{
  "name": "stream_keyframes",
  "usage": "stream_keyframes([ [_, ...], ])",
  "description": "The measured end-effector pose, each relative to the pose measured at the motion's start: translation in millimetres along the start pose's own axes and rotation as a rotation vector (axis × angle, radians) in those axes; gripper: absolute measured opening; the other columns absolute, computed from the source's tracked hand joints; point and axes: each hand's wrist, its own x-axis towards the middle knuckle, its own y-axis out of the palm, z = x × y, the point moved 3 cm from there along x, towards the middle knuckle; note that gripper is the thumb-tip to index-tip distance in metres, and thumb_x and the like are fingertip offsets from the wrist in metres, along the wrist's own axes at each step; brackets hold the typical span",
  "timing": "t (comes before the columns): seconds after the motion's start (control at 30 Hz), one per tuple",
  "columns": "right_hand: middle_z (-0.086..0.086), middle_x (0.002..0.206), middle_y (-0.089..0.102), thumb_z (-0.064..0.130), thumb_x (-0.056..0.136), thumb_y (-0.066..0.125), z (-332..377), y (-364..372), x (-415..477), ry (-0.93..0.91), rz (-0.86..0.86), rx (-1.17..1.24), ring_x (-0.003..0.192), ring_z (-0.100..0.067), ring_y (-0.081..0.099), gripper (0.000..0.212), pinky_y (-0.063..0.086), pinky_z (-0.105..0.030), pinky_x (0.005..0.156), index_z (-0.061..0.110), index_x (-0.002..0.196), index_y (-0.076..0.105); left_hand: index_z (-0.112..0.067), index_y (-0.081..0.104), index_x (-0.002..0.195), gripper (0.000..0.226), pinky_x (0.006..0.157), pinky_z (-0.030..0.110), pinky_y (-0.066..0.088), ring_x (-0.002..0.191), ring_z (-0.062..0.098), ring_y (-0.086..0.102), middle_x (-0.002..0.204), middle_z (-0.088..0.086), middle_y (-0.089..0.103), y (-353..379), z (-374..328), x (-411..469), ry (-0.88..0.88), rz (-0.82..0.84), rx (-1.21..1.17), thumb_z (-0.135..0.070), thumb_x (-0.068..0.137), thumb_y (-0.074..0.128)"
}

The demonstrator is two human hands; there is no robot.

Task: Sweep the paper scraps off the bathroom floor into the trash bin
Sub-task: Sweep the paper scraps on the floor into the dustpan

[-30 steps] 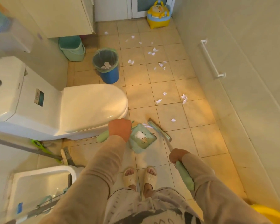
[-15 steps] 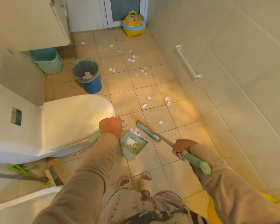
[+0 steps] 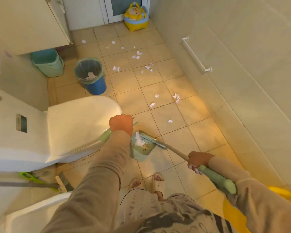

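Observation:
My left hand (image 3: 121, 123) grips the pale green handle of a dustpan (image 3: 144, 151) that rests on the tiles beside the toilet, with white scraps in its tray. My right hand (image 3: 199, 160) holds the broom handle (image 3: 217, 179); the green broom head (image 3: 152, 140) lies against the dustpan's open edge. Several white paper scraps (image 3: 152, 104) are scattered over the beige floor towards the door. A blue trash bin (image 3: 91, 76) with a grey liner and some paper inside stands past the toilet bowl.
A white toilet (image 3: 60, 128) fills the left side. A green bucket (image 3: 48, 62) sits under the cabinet. A yellow child's potty (image 3: 136, 16) stands by the door. A white towel bar (image 3: 196, 56) is on the right wall. A brush (image 3: 62, 181) lies at lower left.
The broom head has swept in against the dustpan, pushing the scraps at its lip into the tray. My right hand has moved right and up. The view has turned right.

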Motion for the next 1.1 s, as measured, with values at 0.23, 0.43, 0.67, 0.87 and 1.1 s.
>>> stream_keyframes([
  [0.23, -0.004, 0.046, 0.048, 0.005, 0.088, 0.051, -31.1, -37.7, -11.9, 0.083, -0.036, 0.265, 0.036, -0.010, 0.045, 0.025, 0.038, -0.018, 0.039, 0.005, 0.062, 0.052, -0.019, 0.064, 0.105, 0.020, 0.067, 0.027, 0.039, 0.096, 0.022, 0.066, 0.102, 0.001, 0.068, -6.4, -8.7, 7.1, 0.065, 0.024, 0.006, -0.030, 0.089, 0.059],
  [0.43, -0.009, 0.042, 0.050, 0.001, 0.084, 0.049, -34.2, -61.8, 14.2, 0.115, -0.172, 0.424, 0.044, -0.019, 0.044, 0.028, 0.038, -0.027, 0.050, 0.003, 0.056, 0.053, -0.018, 0.064, 0.105, 0.021, 0.065, 0.027, 0.036, 0.095, 0.023, 0.066, 0.102, 0.001, 0.069, -9.4, -16.6, 2.1, 0.151, -0.026, 0.033, -0.031, 0.091, 0.057],
  [0.67, -0.011, 0.064, 0.050, 0.002, 0.084, 0.051, -22.7, -64.2, 54.8, 0.095, -0.274, 0.434, 0.055, -0.021, 0.043, 0.015, 0.041, -0.026, 0.057, 0.012, 0.077, 0.043, -0.019, 0.065, 0.103, 0.017, 0.066, 0.027, 0.036, 0.093, 0.023, 0.065, 0.098, 0.001, 0.068, -9.2, -25.7, 6.9, 0.183, 0.026, 0.028, -0.026, 0.093, 0.053],
  [0.87, 0.015, 0.018, 0.039, 0.005, 0.086, 0.051, -22.2, -23.3, 41.4, 0.129, -0.153, 0.189, 0.057, -0.012, 0.043, 0.030, 0.039, -0.021, 0.057, 0.014, 0.057, 0.046, -0.021, 0.065, 0.096, 0.011, 0.062, 0.026, 0.036, 0.082, 0.021, 0.064, 0.083, -0.001, 0.063, -11.6, -26.5, 12.0, 0.164, -0.008, 0.053, -0.027, 0.089, 0.058],
  [1.1, -0.003, 0.045, 0.046, 0.004, 0.092, 0.045, -49.1, -15.3, 7.9, 0.134, 0.034, 0.408, 0.038, -0.011, 0.045, 0.031, 0.037, -0.017, 0.039, 0.007, 0.061, 0.047, -0.019, 0.066, 0.100, 0.016, 0.064, 0.027, 0.037, 0.091, 0.022, 0.067, 0.096, 0.000, 0.069, -17.2, -27.3, 26.2, 0.179, -0.011, 0.062, -0.029, 0.089, 0.060],
])
